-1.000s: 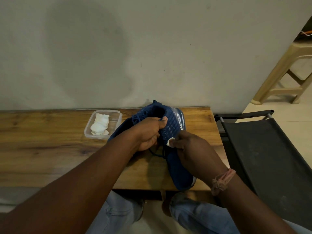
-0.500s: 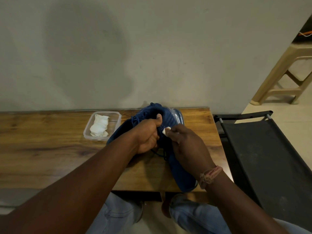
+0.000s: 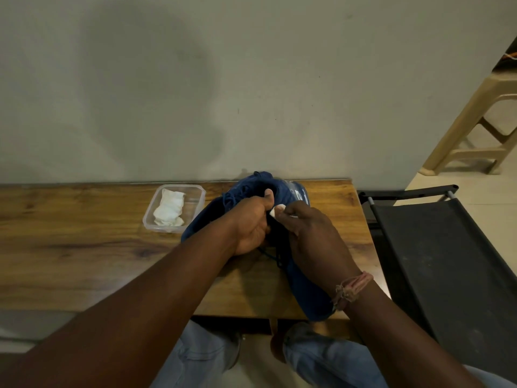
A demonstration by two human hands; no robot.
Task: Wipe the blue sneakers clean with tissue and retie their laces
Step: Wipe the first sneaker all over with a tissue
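A blue sneaker (image 3: 310,292) lies on the wooden table (image 3: 84,247), toe toward me, heel near the wall. My left hand (image 3: 251,222) grips its collar, thumb up on the opening. A second blue sneaker (image 3: 201,222) shows behind my left forearm, mostly hidden. My right hand (image 3: 313,233) pinches a small white tissue wad (image 3: 275,211) against the sneaker's upper near the opening. Dark laces (image 3: 272,256) hang loose below my left hand.
A clear plastic tub (image 3: 195,191) holding crumpled white tissue (image 3: 169,211) stands left of the sneakers. A black fabric chair (image 3: 436,256) is right of the table. A beige plastic stool (image 3: 481,127) stands at the far right. My knees (image 3: 321,359) are under the table's edge.
My right hand with the tissue has moved up the sneaker, from its side toward the opening beside my left thumb. My left hand keeps its grip.
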